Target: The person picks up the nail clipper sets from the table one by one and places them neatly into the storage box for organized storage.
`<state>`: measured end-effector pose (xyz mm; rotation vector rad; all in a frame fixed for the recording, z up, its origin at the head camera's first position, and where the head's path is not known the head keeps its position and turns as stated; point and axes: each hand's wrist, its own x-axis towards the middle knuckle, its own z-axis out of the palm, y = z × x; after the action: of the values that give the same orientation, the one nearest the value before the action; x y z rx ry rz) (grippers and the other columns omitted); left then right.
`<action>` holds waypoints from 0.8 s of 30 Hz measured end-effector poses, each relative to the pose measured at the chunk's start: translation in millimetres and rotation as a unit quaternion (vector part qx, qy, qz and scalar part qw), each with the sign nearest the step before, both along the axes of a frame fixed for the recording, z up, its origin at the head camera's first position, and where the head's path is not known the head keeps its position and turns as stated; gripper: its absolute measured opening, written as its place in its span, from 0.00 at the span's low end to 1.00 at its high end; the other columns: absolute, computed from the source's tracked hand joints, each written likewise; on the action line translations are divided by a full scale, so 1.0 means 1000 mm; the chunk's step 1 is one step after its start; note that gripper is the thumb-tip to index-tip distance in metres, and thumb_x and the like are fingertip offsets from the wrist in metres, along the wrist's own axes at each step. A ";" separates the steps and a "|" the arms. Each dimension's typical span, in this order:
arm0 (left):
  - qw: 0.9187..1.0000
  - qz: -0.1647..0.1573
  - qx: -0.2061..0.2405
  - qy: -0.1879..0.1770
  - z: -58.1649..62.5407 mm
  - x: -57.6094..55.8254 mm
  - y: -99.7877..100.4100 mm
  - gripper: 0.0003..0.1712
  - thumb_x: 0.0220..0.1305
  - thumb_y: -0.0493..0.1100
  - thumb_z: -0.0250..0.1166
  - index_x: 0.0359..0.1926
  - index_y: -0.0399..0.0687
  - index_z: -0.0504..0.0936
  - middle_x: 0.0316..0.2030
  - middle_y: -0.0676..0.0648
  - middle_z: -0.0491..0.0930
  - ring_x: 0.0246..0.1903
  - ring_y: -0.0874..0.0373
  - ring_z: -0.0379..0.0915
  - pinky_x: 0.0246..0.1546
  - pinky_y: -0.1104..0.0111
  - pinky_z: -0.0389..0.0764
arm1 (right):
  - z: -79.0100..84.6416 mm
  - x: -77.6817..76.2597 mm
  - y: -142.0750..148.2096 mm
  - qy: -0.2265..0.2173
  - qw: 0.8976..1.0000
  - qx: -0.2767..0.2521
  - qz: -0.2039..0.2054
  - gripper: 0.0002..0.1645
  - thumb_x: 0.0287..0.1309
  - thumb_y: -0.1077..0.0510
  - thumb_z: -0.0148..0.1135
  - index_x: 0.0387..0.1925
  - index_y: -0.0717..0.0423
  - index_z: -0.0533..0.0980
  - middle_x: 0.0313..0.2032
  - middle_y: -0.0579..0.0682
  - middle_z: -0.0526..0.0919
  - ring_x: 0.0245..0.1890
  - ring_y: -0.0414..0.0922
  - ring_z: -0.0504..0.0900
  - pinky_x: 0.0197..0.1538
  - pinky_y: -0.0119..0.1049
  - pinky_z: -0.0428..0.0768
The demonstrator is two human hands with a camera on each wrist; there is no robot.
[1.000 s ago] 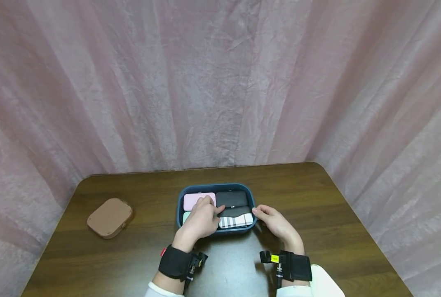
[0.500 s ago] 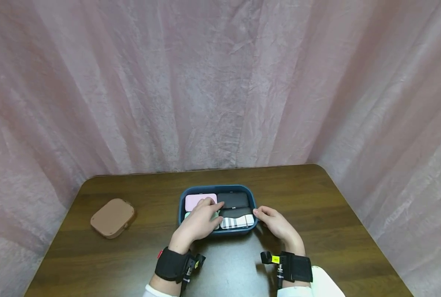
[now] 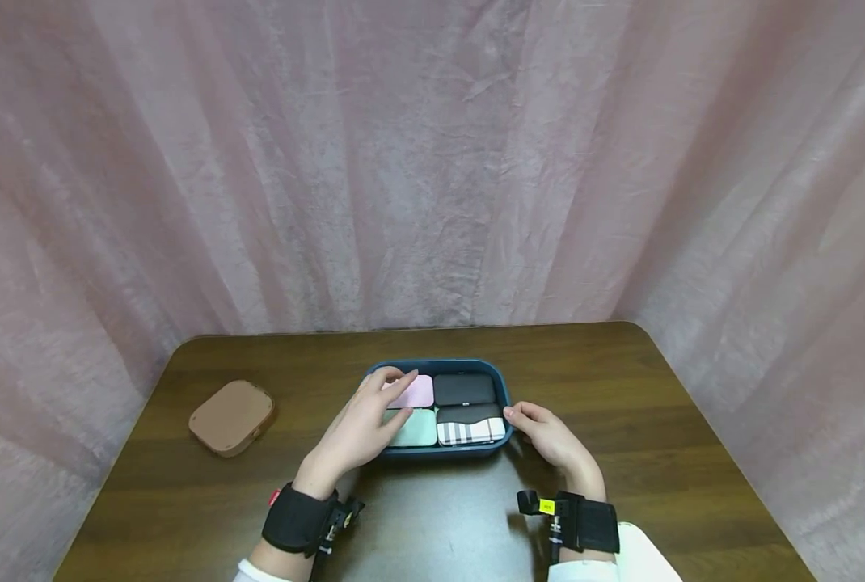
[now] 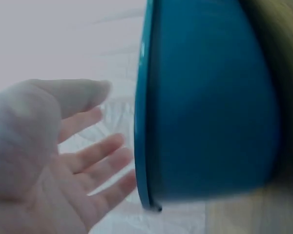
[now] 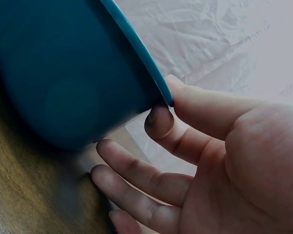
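A dark blue plastic bin [image 3: 443,453] stands on the table, holding several small cases in two rows. A pink case [image 3: 418,392] lies back left, a black case [image 3: 465,389] back right. In front are a mint green case [image 3: 416,429] and a case with a dark top and plaid front [image 3: 470,431]. My left hand [image 3: 363,420] is over the bin's left side with fingers spread; the left wrist view shows nothing in it, beside the bin's wall [image 4: 210,107]. My right hand [image 3: 549,436] pinches the bin's right rim between thumb and index finger, as the right wrist view shows.
A brown rounded case [image 3: 231,417] lies on the wooden table [image 3: 185,501] to the left. Pale pink curtains [image 3: 432,162] hang behind the table and along its sides. A white object [image 3: 643,554] shows beside the right sleeve.
My left hand has drawn back left from over the middle of the cases, uncovering the mint green one. The right hand keeps its pinch on the rim. The head view has shifted slightly.
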<state>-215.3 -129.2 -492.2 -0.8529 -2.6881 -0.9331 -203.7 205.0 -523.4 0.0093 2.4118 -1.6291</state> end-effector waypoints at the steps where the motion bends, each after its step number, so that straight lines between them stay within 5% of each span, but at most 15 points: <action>1: 1.000 0.000 0.005 0.015 0.000 0.001 -0.004 0.36 0.72 0.41 0.72 0.78 0.49 0.72 0.65 0.44 0.74 0.61 0.48 0.71 0.54 0.54 0.80 | 0.000 0.000 0.000 0.001 1.000 -0.002 0.000 0.18 0.81 0.49 0.56 0.38 0.60 0.77 0.38 0.51 0.74 0.45 0.50 0.73 0.50 0.44 0.71; 8: 0.995 0.020 0.028 0.091 -0.007 0.013 -0.042 0.45 0.70 0.40 0.73 0.83 0.50 0.63 0.75 0.37 0.64 0.72 0.37 0.62 0.61 0.41 0.73 | 0.000 0.002 0.000 -0.001 1.000 -0.008 0.000 0.20 0.81 0.46 0.56 0.40 0.59 0.78 0.39 0.53 0.75 0.45 0.50 0.74 0.50 0.44 0.69; 14: 0.995 0.082 0.017 0.054 -0.017 0.026 -0.083 0.54 0.69 0.43 0.75 0.86 0.51 0.53 0.83 0.34 0.47 0.78 0.27 0.47 0.64 0.24 0.56 | 0.000 0.000 0.002 -0.014 1.000 -0.010 -0.003 0.19 0.81 0.46 0.57 0.40 0.57 0.79 0.39 0.53 0.76 0.45 0.50 0.74 0.50 0.45 0.69; 20: 0.989 0.129 -0.016 0.064 -0.024 0.027 -0.121 0.53 0.65 0.45 0.78 0.84 0.50 0.59 0.81 0.32 0.52 0.77 0.26 0.48 0.61 0.22 0.55 | 0.000 0.000 0.002 -0.016 1.000 -0.004 -0.003 0.19 0.81 0.45 0.57 0.41 0.57 0.79 0.40 0.53 0.76 0.46 0.51 0.75 0.51 0.46 0.69; 24: 0.985 0.164 -0.050 0.028 -0.022 0.023 -0.147 0.58 0.63 0.50 0.80 0.84 0.44 0.56 0.81 0.28 0.46 0.78 0.23 0.41 0.61 0.20 0.51 | 0.001 0.001 0.002 -0.017 1.000 0.001 -0.009 0.20 0.80 0.44 0.57 0.42 0.57 0.79 0.41 0.53 0.77 0.47 0.51 0.75 0.52 0.46 0.70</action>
<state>-192.7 -276.2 -514.7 -0.4222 -2.7294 -0.6939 -202.5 206.5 -522.4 0.0591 2.3943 -1.6219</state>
